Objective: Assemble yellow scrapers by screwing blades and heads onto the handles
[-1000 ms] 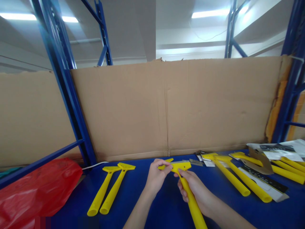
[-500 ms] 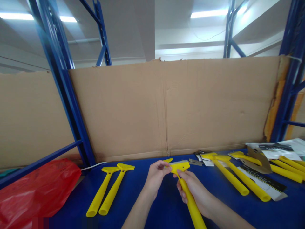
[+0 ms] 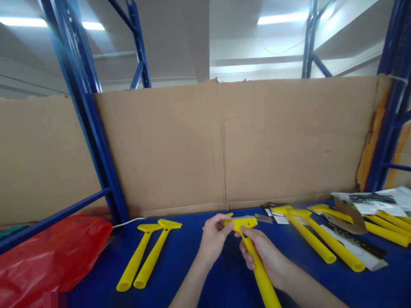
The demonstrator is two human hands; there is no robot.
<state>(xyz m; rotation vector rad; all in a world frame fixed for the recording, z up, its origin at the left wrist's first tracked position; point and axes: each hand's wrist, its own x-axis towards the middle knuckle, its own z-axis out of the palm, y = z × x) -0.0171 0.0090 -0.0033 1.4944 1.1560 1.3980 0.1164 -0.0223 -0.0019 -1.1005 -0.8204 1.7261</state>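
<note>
A yellow scraper (image 3: 259, 265) slants up from the bottom edge, its wide head towards the back with a thin metal strip along the far side. My right hand (image 3: 261, 252) is wrapped round its neck, thumb on top. The fingers of my left hand (image 3: 215, 235) pinch the left end of the head. Behind my left hand a yellow piece (image 3: 229, 214) shows in part; the rest is hidden. Two yellow scrapers, one (image 3: 136, 259) beside the other (image 3: 154, 254), lie to the left.
Several yellow handles (image 3: 313, 237) lie on the right among black-and-white packaging (image 3: 356, 244) and a brown cardboard piece (image 3: 348, 214). Thin metal blades (image 3: 263, 218) rest near the back. Red plastic (image 3: 58, 256) is at the left. Cardboard (image 3: 176, 149) stands behind the blue table (image 3: 180, 273).
Both hands and the held scraper have shifted slightly to the right. My left fingers now cover more of the head's left end.
</note>
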